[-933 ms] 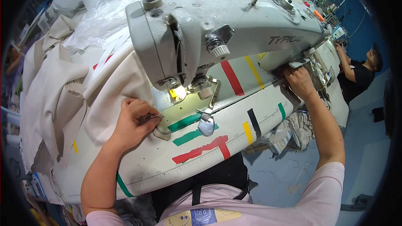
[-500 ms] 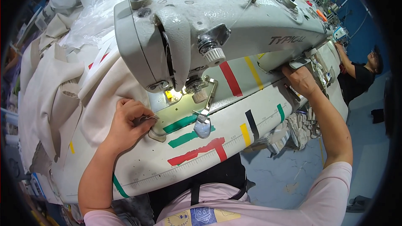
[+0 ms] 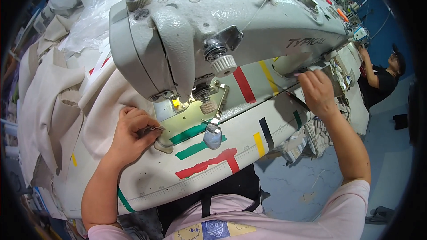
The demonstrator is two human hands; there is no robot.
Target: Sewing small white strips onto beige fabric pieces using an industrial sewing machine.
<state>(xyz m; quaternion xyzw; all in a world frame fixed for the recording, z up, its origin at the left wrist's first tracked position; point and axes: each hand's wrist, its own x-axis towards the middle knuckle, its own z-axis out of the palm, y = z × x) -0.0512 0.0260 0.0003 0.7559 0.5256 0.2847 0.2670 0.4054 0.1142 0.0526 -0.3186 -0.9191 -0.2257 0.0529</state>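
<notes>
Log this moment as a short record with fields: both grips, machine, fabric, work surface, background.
Left grip: pinches what looks like a greyish fabric edge
Right grip: seems to pinch a thin pinkish item, too small to identify
Machine: pale grey sewing machine, its head up and to the right of the left grip
Fabric: beige cloth spread beside the left grip
Work surface: white table with a printed ruler scale and coloured tape strips
Background: another person in dark clothing, far right

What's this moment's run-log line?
left hand: pinching small fabric edge beside beige cloth; right hand: apparently pinching thin pinkish item; grey metal sewing machine: ahead
</notes>
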